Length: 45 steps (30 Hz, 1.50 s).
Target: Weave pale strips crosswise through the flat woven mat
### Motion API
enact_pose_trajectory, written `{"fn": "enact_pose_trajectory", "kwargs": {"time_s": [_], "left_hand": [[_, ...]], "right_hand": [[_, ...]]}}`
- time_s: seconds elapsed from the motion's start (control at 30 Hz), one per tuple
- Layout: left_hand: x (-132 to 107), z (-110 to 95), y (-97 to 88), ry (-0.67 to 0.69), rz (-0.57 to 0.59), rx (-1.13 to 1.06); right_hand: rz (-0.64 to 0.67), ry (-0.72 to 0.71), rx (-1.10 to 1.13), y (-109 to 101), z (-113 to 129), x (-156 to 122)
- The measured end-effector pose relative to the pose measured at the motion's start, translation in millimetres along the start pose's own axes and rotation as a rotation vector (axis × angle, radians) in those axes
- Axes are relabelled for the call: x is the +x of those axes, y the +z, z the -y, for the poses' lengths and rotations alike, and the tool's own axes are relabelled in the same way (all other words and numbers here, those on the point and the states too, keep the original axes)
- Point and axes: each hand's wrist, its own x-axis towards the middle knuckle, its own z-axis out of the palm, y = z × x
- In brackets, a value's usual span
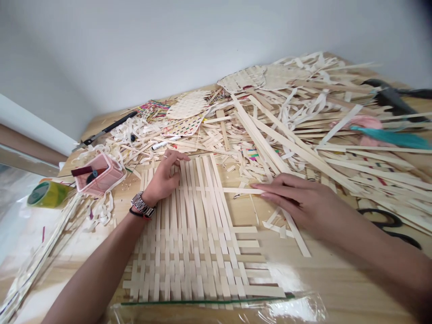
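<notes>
In front of me lies a partly woven mat [199, 256] of pale, flat wood strips. Its lower part is interlaced, while the upper ends of the long strips are loose and fan slightly. My left hand [165, 177], with a watch on the wrist, curls its fingers over these upper ends at the left; part of its grip is hidden. Between thumb and fingertips, my right hand [293, 198] pinches the end of a crosswise strip [241, 191]. That strip runs leftward among the long strips, above the woven rows. Several crosswise ends stick out at the mat's right edge.
A green strip [209, 301] and clear plastic border the mat's near edge. Scissors [381, 218] lie by my right forearm. At the left stand a pink basket [101, 177] and a yellow-green tape roll [47, 194]. Loose strips [270, 135], a marker [160, 145] and a cutter knife [111, 128] lie behind.
</notes>
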Motion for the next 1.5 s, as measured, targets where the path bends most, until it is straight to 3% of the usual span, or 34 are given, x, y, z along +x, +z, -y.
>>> {"fn": "enact_pose_trajectory", "kwargs": {"time_s": [0.3, 0.57, 0.83, 1.23, 1.5], "left_hand": [[0.9, 1.7, 5.1, -0.063, -0.079, -0.038], [0.3, -2.5, 8.4, -0.131, -0.207, 0.138], [1.3, -3.2, 7.3, -0.125, -0.227, 0.098], [-1.3, 1.2, 12.9, -0.178, -0.233, 0.310], [-0.8, 5.8, 6.1, -0.133, -0.241, 0.079]], "right_hand": [[0.026, 0.027, -0.004, -2.8, -0.4, -0.4], [0.022, 0.058, -0.027, -3.5, -2.2, -1.2], [0.018, 0.071, -0.013, -3.0, -2.0, -0.6], [0.062, 0.070, -0.004, -7.5, -2.9, 2.8], [0.136, 0.052, -0.041, -10.7, -11.0, 11.4]]}}
